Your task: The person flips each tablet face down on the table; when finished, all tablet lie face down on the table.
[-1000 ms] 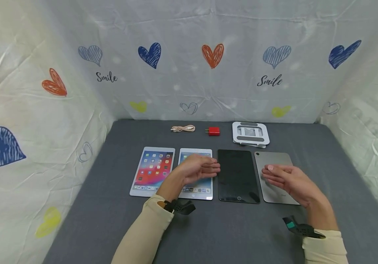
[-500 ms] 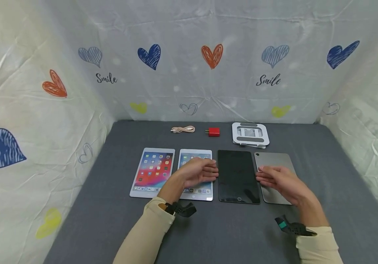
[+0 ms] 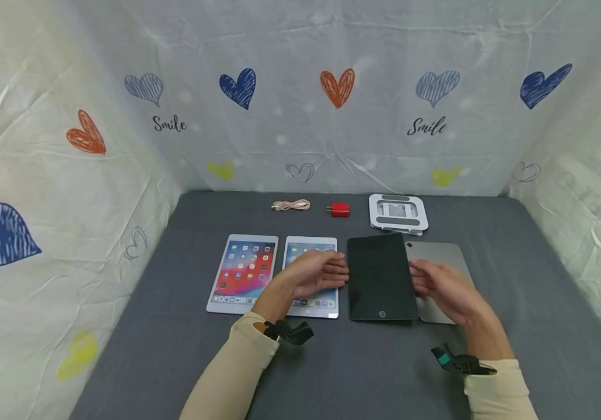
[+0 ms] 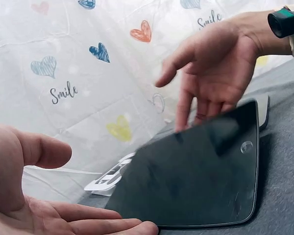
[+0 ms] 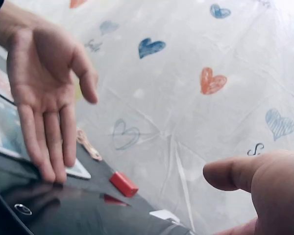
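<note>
A black-screened tablet (image 3: 381,279) is tilted in the head view, its right edge raised off the table. My right hand (image 3: 446,291) has its fingertips behind that raised edge, partly hidden by the tablet; its thumb (image 4: 174,68) stands away from the screen in the left wrist view. At the opposite edge, the extended fingers (image 4: 98,225) of my left hand (image 3: 313,274) touch the tablet. Under my left forearm and hand lies a white tablet (image 3: 311,306) with a lit screen. A grey tablet (image 3: 439,252) lies back up, partly behind my right hand.
Another lit white tablet (image 3: 245,271) lies at the left of the row. Behind the tablets are a coiled cable (image 3: 291,205), a red charger plug (image 3: 339,209) and a folded white stand (image 3: 398,214). A printed curtain (image 3: 290,140) surrounds the grey table (image 3: 353,373).
My right hand has moved left from over the grey tablet to the black tablet's right edge. That edge has risen and the tablet has tilted. My left hand has hardly moved.
</note>
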Demonstrator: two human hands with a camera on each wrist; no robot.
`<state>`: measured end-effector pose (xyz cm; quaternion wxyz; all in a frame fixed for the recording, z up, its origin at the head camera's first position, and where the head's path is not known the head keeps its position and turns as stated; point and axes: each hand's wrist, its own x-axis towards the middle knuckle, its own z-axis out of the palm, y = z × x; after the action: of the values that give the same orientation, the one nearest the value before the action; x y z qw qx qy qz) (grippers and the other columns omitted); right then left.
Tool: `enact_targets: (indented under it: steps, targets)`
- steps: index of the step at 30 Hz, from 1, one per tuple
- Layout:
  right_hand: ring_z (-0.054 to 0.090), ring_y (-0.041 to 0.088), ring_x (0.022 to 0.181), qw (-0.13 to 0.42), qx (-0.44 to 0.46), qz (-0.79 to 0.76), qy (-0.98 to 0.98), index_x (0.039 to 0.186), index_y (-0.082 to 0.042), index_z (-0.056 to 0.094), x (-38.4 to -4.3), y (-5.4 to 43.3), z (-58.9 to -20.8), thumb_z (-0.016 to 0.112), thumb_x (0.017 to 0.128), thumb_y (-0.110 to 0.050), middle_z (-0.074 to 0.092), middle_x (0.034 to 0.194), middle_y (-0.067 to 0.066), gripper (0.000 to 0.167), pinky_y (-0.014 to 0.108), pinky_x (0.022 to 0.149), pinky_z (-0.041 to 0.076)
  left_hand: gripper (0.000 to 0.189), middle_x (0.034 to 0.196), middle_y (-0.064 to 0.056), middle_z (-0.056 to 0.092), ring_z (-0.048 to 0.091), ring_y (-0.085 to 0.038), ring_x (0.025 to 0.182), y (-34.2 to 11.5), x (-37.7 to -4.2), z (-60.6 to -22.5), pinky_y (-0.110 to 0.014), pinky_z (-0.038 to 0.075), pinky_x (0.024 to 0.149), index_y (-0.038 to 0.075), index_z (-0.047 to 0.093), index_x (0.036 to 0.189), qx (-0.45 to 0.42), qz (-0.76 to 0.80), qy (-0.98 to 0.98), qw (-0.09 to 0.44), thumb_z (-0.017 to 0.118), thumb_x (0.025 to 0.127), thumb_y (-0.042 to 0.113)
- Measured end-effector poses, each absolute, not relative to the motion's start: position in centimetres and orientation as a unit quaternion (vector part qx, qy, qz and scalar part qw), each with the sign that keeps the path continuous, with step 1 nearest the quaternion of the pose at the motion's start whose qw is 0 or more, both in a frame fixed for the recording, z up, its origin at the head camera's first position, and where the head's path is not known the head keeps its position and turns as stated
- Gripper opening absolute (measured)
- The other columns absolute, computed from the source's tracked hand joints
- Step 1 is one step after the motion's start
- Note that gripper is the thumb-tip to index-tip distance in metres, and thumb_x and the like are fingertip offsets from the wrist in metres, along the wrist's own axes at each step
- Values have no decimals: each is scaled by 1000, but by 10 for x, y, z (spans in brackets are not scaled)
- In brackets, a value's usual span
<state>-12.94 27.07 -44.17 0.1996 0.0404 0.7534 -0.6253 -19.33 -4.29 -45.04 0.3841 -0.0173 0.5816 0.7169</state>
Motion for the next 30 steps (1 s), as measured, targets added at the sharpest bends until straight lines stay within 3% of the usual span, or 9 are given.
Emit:
enact_targets:
  steps: [7, 15, 20, 25, 30]
  targets:
    - [66, 14, 118, 195, -6, -644, 739, 161, 12, 39, -129, 288, -437, 40, 119, -51, 58, 142, 5, 76, 27, 97, 61, 59, 157, -29, 56, 56, -42, 149, -19, -191, -454, -52, 49, 125, -13, 48, 155, -10, 721, 563, 404, 58, 112, 27]
    - [67, 8, 114, 171, 18, -639, 750, 161, 13, 32, -121, 316, -434, 39, 119, -48, 52, 140, 1, 75, 21, 95, 61, 56, 162, -26, 54, 55, -42, 151, 9, -189, -450, -54, 46, 127, -7, 46, 160, 6, 731, 546, 410, 54, 114, 23]
    - [69, 6, 116, 172, 5, -639, 750, 165, 14, 29, -120, 314, -426, 37, 119, -49, 50, 149, 10, 78, 20, 96, 61, 55, 163, -25, 54, 56, -40, 150, 25, -187, -427, -49, 50, 124, -6, 44, 163, 38, 745, 537, 394, 51, 116, 23]
    - [66, 4, 118, 178, -4, -633, 754, 168, 11, 23, -121, 299, -413, 31, 119, -53, 31, 169, 29, 82, 17, 98, 59, 53, 164, -25, 53, 54, -39, 152, 37, -185, -406, -46, 50, 125, -6, 44, 163, 70, 748, 527, 397, 45, 119, 24]
    - [64, 8, 122, 182, -16, -631, 754, 169, 9, 23, -120, 283, -401, 31, 119, -55, 28, 171, 31, 82, 16, 99, 58, 51, 163, -26, 54, 52, -42, 153, 40, -186, -396, -48, 47, 127, -7, 47, 161, 75, 755, 520, 392, 44, 119, 21]
